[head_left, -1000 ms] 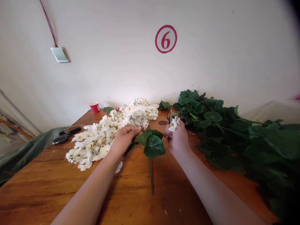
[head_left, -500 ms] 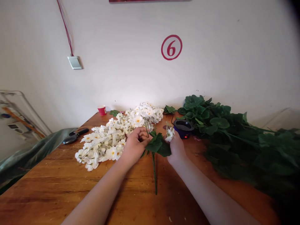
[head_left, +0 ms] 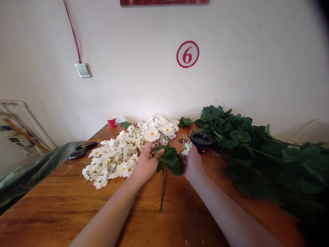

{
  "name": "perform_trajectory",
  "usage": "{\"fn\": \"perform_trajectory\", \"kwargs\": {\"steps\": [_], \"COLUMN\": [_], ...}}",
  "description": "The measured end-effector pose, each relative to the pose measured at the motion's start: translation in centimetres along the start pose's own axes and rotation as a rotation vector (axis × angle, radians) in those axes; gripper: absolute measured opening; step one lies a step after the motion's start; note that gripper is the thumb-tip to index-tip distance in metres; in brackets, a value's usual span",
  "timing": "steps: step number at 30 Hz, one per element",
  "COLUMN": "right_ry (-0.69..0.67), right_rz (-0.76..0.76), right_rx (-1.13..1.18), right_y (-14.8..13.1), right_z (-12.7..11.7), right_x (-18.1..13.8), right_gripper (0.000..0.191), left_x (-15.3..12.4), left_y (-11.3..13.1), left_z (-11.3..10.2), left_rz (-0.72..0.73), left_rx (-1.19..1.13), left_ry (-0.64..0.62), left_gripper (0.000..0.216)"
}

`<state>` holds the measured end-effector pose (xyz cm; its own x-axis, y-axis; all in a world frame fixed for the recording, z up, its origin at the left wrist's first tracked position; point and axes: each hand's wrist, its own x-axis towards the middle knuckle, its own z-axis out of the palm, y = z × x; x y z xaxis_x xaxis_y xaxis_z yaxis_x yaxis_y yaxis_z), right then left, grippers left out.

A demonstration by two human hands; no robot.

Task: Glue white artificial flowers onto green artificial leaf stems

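Green leaf sprig (head_left: 170, 158), centre of the table (head_left: 51, 202), with its bare stem (head_left: 161, 192) running down toward the person, over the wood. Left hand (head_left: 146, 164) is mostly closed around the top of the stem, just under the leaves, thumb and fingers (head_left: 149, 146) curled in against it. Right hand (head_left: 193, 165) is pinched nearly shut on a small white blossom (head_left: 186, 148), which sticks up out of the fingertips with a thin bit of stem showing. The two hands are close together, with the leaves between them, and the right hand is touching or just beside the leaves; hard to tell which.

Just left of the left hand is a big heap of white flower sprays (head_left: 128, 154) with yellow centres, lying on the table, with the left hand against its edge. Just behind the right hand is a dark blue round pot (head_left: 201, 142). To the right, a large pile of green leafy stems (head_left: 257, 147) lies along the table and against the wall. At the far left corner of the table are a red paper cup (head_left: 111, 121) and black-handled scissors (head_left: 82, 152). Green cloth (head_left: 33, 161) hangs off the left side. On the wall behind: a red circled 6 sign (head_left: 187, 54) and a switch plate (head_left: 83, 70) with red cable (head_left: 73, 34).
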<state>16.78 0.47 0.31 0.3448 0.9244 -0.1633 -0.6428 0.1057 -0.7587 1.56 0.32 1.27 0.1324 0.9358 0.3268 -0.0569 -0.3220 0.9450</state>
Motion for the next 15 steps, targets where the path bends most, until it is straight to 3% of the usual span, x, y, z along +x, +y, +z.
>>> {"fn": "perform_trajectory", "kwargs": {"steps": [6,15], "right_ry": [-0.061,0.043], "right_rz": [-0.051,-0.028], "right_rx": [0.071,0.091], "right_y": [-1.5,-1.1], "right_z": [-0.1,-0.8], "right_x": [0.2,1.8], "right_gripper": [0.022,0.023], "left_x": [0.0,0.4], "left_y": [1.5,0.8], "left_z": [-0.2,-0.9], "left_rz": [-0.048,-0.042], "left_rx": [-0.415,-0.548], "left_ry": [-0.057,-0.059], "left_gripper": [0.04,0.044]}}
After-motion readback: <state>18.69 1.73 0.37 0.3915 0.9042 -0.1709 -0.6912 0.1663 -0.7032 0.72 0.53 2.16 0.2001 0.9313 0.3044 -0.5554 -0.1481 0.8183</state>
